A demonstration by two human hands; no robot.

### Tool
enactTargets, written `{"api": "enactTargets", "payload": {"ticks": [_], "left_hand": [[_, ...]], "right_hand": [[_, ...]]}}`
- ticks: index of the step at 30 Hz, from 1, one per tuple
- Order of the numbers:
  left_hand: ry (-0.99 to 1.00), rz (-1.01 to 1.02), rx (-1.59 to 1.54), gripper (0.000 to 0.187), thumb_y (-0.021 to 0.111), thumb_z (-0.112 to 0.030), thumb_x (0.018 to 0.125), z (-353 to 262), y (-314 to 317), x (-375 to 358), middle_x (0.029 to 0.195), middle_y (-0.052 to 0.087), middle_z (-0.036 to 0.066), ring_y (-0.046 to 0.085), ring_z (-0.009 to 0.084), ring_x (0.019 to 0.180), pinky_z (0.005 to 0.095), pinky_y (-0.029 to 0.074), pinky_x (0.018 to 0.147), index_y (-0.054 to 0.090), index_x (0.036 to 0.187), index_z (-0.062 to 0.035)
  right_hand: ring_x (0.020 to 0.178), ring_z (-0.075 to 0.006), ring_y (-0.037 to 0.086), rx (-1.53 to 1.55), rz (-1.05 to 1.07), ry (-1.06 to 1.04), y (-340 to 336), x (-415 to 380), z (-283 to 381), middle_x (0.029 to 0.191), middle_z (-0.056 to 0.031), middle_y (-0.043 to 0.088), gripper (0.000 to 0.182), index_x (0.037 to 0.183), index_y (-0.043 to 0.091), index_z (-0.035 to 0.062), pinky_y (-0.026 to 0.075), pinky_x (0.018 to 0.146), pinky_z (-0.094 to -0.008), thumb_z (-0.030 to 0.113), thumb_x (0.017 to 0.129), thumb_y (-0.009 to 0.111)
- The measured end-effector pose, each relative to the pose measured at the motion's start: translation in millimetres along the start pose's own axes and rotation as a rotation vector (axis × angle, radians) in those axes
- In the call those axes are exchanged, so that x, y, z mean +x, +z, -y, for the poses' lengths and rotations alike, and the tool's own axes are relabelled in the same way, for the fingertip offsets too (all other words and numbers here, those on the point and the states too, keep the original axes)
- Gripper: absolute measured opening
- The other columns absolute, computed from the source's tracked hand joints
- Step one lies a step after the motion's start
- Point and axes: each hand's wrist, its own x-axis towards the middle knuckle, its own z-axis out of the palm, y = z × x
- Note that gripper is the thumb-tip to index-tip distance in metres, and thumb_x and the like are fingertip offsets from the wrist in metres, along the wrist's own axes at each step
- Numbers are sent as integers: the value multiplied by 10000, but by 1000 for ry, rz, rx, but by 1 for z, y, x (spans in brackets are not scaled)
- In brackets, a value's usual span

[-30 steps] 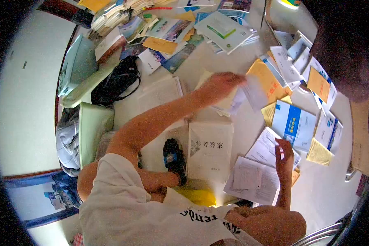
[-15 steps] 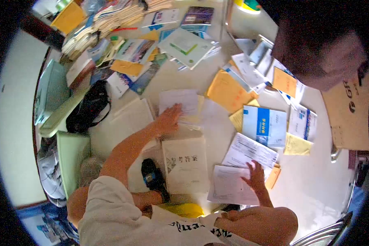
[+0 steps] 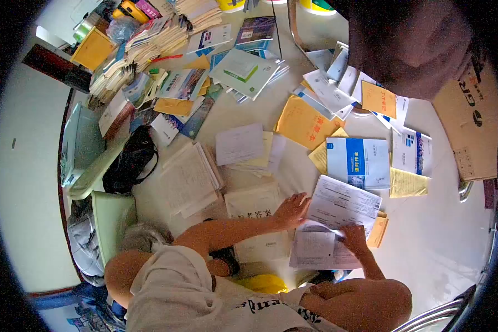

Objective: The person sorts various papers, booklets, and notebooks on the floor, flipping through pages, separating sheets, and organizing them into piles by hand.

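Note:
My left hand point(image 3: 293, 210) is stretched across from the left, fingers apart, at the left edge of a printed sheet point(image 3: 343, 205). My right hand point(image 3: 353, 237) is closed on the raised edge of a paper, its fingers pressed together. Under it lies a stack of papers point(image 3: 315, 249) with a smaller sheet on top. A booklet point(image 3: 260, 249) with large dark characters lies under my left forearm. Farther off are a white sheet point(image 3: 239, 145) over yellowish papers and a fanned pile of papers point(image 3: 185, 180).
A blue-and-white workbook point(image 3: 358, 163) and orange envelopes point(image 3: 304, 123) lie at the right. Books and paper stacks point(image 3: 168, 41) fill the back left. A black bag point(image 3: 130, 160) lies left, a cardboard box point(image 3: 467, 122) stands right. Another person's dark clothing point(image 3: 409, 50) shows at top right.
My left hand has moved from the white sheet in the middle rightward to the printed sheet. My right hand, spread before, has closed on a paper edge, which is now lifted.

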Motion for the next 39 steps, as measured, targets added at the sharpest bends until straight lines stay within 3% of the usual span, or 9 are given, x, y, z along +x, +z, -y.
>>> {"api": "enactTargets", "payload": {"ticks": [5,7,11,18,22,27,31,36,39], "left_hand": [[-172,24,-75,724,747,-318,776,-4,24,8,1236,463,263,475,419,1140,517,429,935,375,1299,16],[-113,-296,-5,676,755,-236,765,-1,53,3,1182,467,267,477,427,1112,525,404,951,380,1269,13],[-215,-240,-260,594,699,-87,754,-6,49,9,1129,461,259,480,417,1051,524,391,916,381,1246,5],[-381,-395,-323,499,665,70,741,-15,49,28,953,578,107,578,233,833,346,497,739,519,1202,-53],[-393,-392,-599,400,661,67,774,-31,39,58,872,598,108,602,245,738,358,493,648,545,1134,-63],[-302,-290,-556,300,650,26,798,-22,68,77,884,589,119,592,268,741,383,486,686,559,1070,-64],[-244,-338,-385,252,638,-23,822,-28,79,76,921,586,115,575,300,817,418,450,775,567,1058,-75],[-214,-365,-367,231,636,-51,836,-32,74,72,933,588,111,558,314,876,434,425,812,571,1055,-81],[-230,-296,-414,256,655,-53,824,-27,71,73,956,585,123,546,326,936,439,433,814,564,1062,-84]], "right_hand": [[1051,-364,548,-12,-397,72,-8,11,-65,1162,-144,599,418,1172,609,95,401,895,-520,379,867,646],[1085,-370,550,-108,-332,167,-48,17,-65,1171,-156,608,403,1231,580,82,405,930,-540,337,919,602],[1097,-349,576,-57,-525,-26,-62,48,-87,1166,-147,632,396,1240,575,125,424,918,-523,286,885,645],[1079,-348,521,-39,-457,-24,-58,84,-93,1153,-155,504,331,1109,607,136,485,841,-483,238,805,685],[1089,-375,511,-26,-474,-26,-62,91,-76,1195,-171,492,347,1116,606,133,485,871,-508,251,802,693],[1113,-397,523,138,-425,-63,-57,108,-77,1273,-172,484,648,1293,473,135,455,907,-576,407,769,739],[1160,-360,514,131,-108,166,-92,109,-44,1244,-164,539,651,1152,568,49,425,950,-523,466,705,792],[1234,-373,448,-3,-366,-146,-53,114,-62,1259,-196,523,758,1199,579,8,389,1041,-454,483,652,801],[1204,-370,542,64,-101,24,-53,109,-52,1348,-177,535,902,1397,455,135,459,978,-503,527,659,795]]}}
